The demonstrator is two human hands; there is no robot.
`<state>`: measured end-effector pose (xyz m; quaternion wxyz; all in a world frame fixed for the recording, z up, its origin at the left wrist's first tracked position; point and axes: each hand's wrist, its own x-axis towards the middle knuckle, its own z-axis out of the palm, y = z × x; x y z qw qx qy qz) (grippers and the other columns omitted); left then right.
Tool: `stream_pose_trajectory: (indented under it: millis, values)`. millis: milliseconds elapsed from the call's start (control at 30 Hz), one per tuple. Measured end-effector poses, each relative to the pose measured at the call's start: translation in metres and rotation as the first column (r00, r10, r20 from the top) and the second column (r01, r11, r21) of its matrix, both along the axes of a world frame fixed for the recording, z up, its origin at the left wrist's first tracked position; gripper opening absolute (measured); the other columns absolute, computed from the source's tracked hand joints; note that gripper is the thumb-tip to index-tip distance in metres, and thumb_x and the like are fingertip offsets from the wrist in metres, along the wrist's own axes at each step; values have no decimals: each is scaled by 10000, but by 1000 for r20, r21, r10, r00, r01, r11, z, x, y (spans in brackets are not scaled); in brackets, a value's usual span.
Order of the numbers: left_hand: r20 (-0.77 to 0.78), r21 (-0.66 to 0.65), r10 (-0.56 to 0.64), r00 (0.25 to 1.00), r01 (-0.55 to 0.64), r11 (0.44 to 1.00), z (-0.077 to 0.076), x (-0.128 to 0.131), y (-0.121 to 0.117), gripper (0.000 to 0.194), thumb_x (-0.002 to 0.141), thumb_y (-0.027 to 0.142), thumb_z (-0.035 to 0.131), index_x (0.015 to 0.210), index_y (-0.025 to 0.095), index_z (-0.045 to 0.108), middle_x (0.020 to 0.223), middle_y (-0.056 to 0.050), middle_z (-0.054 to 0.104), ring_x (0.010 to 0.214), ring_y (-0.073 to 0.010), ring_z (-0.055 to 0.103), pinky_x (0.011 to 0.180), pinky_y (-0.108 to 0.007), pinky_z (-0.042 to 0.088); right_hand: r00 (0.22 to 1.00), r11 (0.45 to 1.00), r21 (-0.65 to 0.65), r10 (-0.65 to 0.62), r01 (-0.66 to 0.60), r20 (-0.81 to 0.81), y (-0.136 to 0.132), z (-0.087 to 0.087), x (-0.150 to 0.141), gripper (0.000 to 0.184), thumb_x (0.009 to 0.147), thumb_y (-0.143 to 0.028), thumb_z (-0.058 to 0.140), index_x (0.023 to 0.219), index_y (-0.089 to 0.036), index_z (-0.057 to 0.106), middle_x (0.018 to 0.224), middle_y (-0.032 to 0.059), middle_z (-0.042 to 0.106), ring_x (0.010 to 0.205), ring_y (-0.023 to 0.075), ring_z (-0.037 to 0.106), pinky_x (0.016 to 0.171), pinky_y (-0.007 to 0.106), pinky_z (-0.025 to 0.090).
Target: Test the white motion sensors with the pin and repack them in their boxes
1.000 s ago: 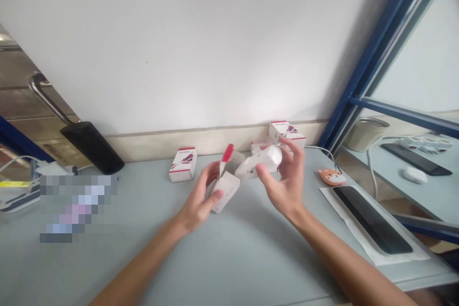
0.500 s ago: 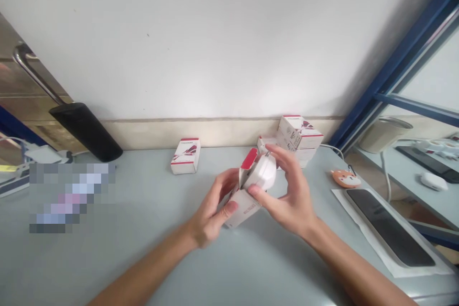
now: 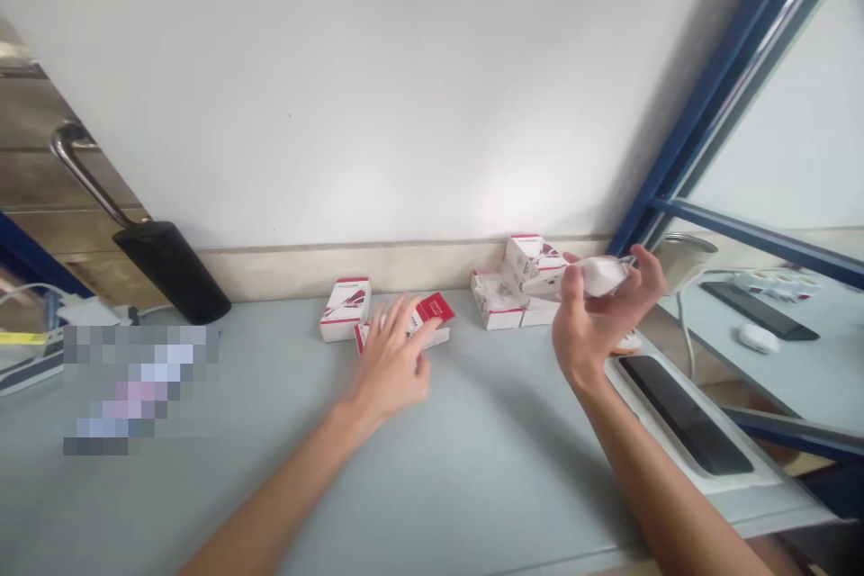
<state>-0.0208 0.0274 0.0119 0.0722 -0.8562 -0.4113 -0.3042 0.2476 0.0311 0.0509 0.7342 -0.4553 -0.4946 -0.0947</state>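
Note:
My left hand [image 3: 395,355] reaches over a small white-and-red box [image 3: 437,337] lying on the table, its red flap showing. The fingers are stretched and spread across the box; whether they still press on it I cannot tell. Right behind stands another small box [image 3: 346,310] with a purple-and-red print. Raised at the right, my right hand [image 3: 604,319] holds a white plug adapter [image 3: 602,275] between thumb and fingers, clear of the table. Its metal pins are blurred and partly hidden by the fingers.
Several similar boxes [image 3: 498,299] are stacked against the wall. A dark phone [image 3: 685,414] lies on a white sheet to the right, with an orange case behind it. A black cylinder [image 3: 172,272] leans at the left. The blue-framed mirror [image 3: 756,243] borders the right side.
The plug adapter has come out of the box and moved right and up in my right hand. My left hand has carried the box left and back, onto the table, and its fingers have opened.

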Motion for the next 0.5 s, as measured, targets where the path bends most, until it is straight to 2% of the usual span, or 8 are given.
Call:
stream_pose_trajectory:
  millis: [100,167,267,300,367,433,500]
  values:
    - [112,-131,-64,992,79,988,15,46,5,442,941,200,561,1372,272,628,1439,-120,576,1332,-317,558,1150,-500,455,993,998,36,-45,49,-106,6,-1,1,718,963,-527,610,1530,-253,265,1360,161,448,1238,289,603,996,540,567]
    - [189,-285,-67,980,120,951,21,80,17,530,901,279,676,1424,285,592,1433,-131,567,1334,-359,552,1164,-540,419,990,998,7,-65,67,-128,7,-2,1,695,946,-522,635,1501,-240,325,1340,156,484,1183,281,631,986,511,563]
    - [260,-359,-14,966,110,927,20,118,42,663,838,384,787,1449,245,571,1236,-164,618,1142,-385,647,992,-548,524,984,994,-47,-105,99,-141,6,-3,4,689,918,-523,669,1471,-218,394,1343,155,512,1194,285,620,1004,486,542]
    - [295,-372,3,956,112,922,18,125,50,616,839,381,788,1407,234,602,1185,-157,625,1093,-372,662,951,-525,541,982,993,-57,-113,106,-148,6,-3,5,691,911,-527,676,1465,-212,408,1342,154,520,1208,285,612,1013,479,535]
    - [384,-372,19,923,136,918,16,127,61,400,886,352,733,1261,227,678,1147,-137,626,1068,-332,668,951,-479,540,980,992,-66,-115,105,-165,5,-3,7,693,906,-534,680,1459,-206,422,1331,148,537,1213,280,607,1020,467,529]
    - [497,-349,29,867,169,922,17,117,64,230,945,363,653,1121,224,706,1189,-126,622,1136,-299,651,1023,-443,509,979,994,-70,-95,84,-183,6,0,9,687,911,-538,674,1459,-212,418,1307,138,557,1181,266,623,1008,456,534]
    - [611,-338,50,790,204,919,25,96,62,258,978,448,603,1060,218,686,1217,-116,642,1198,-279,636,1061,-410,492,979,997,-67,-46,33,-201,6,2,8,687,922,-532,665,1470,-226,386,1256,121,584,1112,245,652,976,441,547]
